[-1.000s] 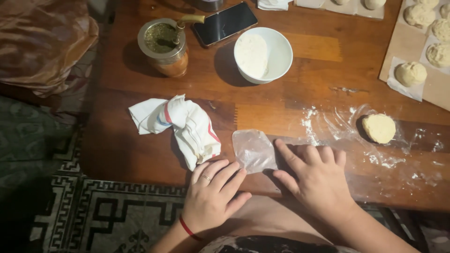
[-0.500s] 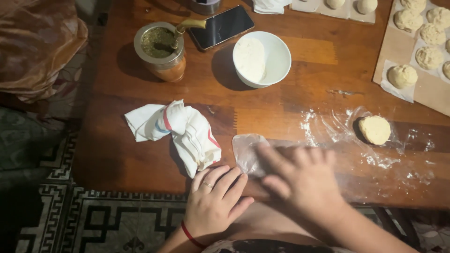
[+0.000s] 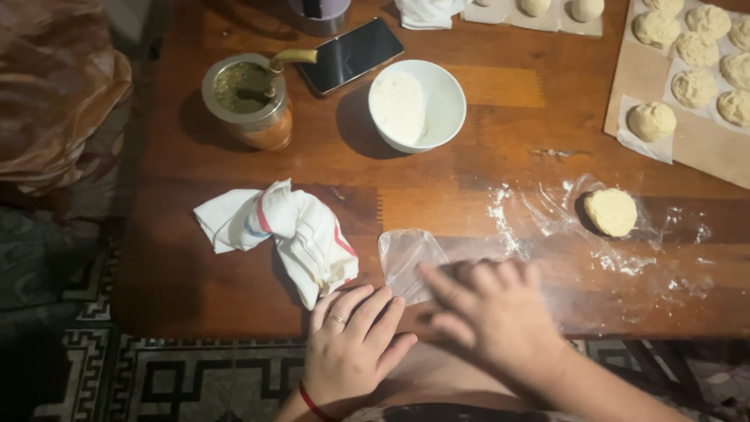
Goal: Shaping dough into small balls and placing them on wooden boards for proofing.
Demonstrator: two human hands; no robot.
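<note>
Down at the near edge of the wooden table [image 3: 234,289], both hands work on a clear plastic sheet [image 3: 406,254] that lies just right of a crumpled white cloth with red and blue stripes [image 3: 301,234]. The left hand [image 3: 348,344] rests flat, palm down, fingers spread and closed on nothing; its fingertips lie by the sheet's near left corner. The right hand [image 3: 492,312] is blurred, but it also looks flat and open, pressed on the sheet's right part with nothing gripped.

The step in hand looks like smoothing the plastic flat against the wood. The sheet's left end is curled up a little, so flattening it calls for one palm to pin it while the other sweeps outward.

To the right, on more plastic dusted with flour, sits a pale dough disc [image 3: 611,212], well apart from both hands. Farther off stand a white bowl of flour [image 3: 437,101], a metal-rimmed cup with a straw [image 3: 248,98] and a dark phone [image 3: 350,55]. At the far right, brown paper [image 3: 648,70] holds more dough pieces.
</note>
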